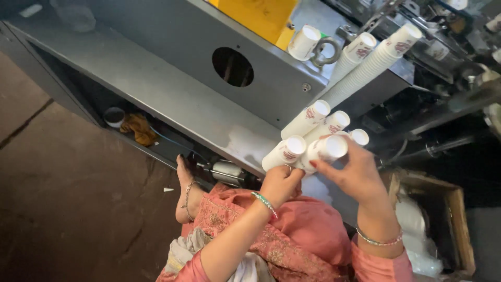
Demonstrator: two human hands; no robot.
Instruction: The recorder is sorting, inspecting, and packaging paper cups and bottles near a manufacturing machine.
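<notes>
At twelve o'clock the grey machine panel (172, 89) blocks the hands (318, 177). Long cup stacks (365, 68) crowd one o'clock, a wooden crate (459, 219) three o'clock. Bare floor (68, 183) lies open at nine.

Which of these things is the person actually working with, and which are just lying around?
In hand:
- paper cup stacks, held by the left hand and right hand
- long cup stacks on the machine

Lying about:
- single cup on the machine top
- yellow rag under the machine
- wooden crate
</notes>
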